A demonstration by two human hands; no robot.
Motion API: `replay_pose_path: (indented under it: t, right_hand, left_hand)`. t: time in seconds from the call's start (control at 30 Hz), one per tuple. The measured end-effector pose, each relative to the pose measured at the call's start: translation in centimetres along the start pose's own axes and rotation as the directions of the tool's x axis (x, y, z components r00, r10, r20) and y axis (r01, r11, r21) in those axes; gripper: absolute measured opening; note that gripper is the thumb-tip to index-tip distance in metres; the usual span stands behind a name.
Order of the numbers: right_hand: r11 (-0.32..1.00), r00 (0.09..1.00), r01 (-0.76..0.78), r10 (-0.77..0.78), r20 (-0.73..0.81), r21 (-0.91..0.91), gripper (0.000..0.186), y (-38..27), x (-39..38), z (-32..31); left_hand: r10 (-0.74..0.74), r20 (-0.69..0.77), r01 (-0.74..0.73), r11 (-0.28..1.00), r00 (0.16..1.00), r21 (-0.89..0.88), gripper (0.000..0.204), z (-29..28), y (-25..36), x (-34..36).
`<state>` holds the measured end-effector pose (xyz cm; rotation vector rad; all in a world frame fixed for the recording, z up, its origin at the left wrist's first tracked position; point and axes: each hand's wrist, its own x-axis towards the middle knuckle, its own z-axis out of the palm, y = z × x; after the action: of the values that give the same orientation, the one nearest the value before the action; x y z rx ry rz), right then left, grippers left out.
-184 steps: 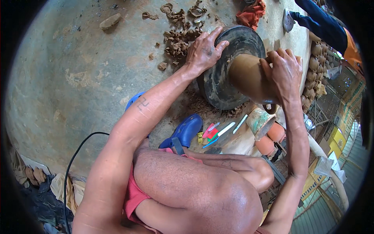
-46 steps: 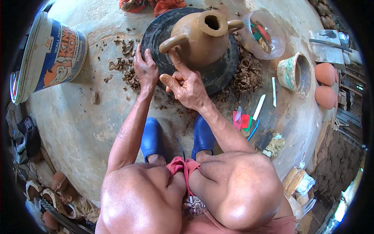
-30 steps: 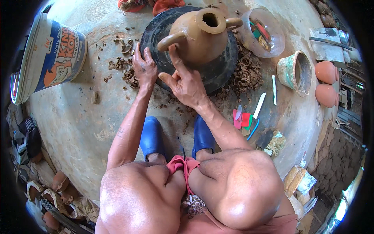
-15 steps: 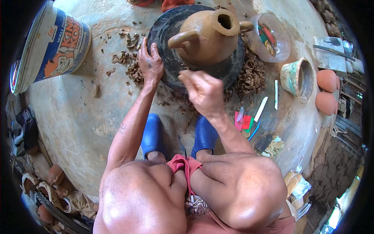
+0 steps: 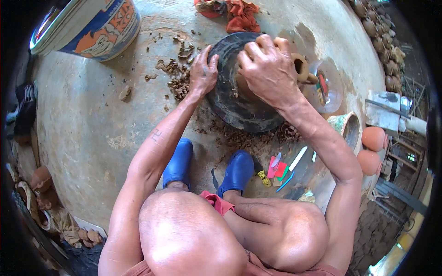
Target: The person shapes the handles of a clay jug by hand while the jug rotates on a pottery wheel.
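Note:
A brown clay jug (image 5: 244, 88) stands on the black turntable (image 5: 225, 103). Its round mouth and one side handle show past my right hand, which hides much of the body and the other handle. Against the turntable's left rim rests my left hand (image 5: 204, 74), fingers extended and holding nothing. My right hand (image 5: 270, 69) is over the jug with bent fingers. Its fingertips are out of sight behind the knuckles, so what they grip cannot be made out.
Clay shavings (image 5: 179, 85) lie around the turntable. A clear plastic tub (image 5: 334, 99) and a stained pot (image 5: 352, 126) stand at right, near two terracotta pots (image 5: 374, 139). Flat coloured tools (image 5: 279, 171) lie by my blue shoes (image 5: 237, 170). A large bucket (image 5: 103, 41) is at far left.
My right hand has moved up from in front of the jug to over it, now covering its left handle. The left hand stays at the turntable's rim. The whole view has shifted.

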<state>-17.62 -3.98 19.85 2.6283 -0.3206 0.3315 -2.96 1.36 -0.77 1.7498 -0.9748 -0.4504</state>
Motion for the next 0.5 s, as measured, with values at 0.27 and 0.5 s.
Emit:
replay_pose_path:
  t: [0.27,0.5]
  right_hand:
    - [0.968,0.972,-0.23,0.233,-0.018,0.104,0.015,1.6,0.9,-4.2]
    - [0.999,0.978,-0.047,0.05,0.203,-0.017,0.021,0.5,1.6,-2.8]
  left_hand:
    - [-0.004,0.042,0.007,0.999,0.999,-0.049,0.052,0.1,-0.6,1.0]
    - [-0.07,0.098,0.075,0.996,0.993,-0.051,0.053,-0.1,0.0,1.5]
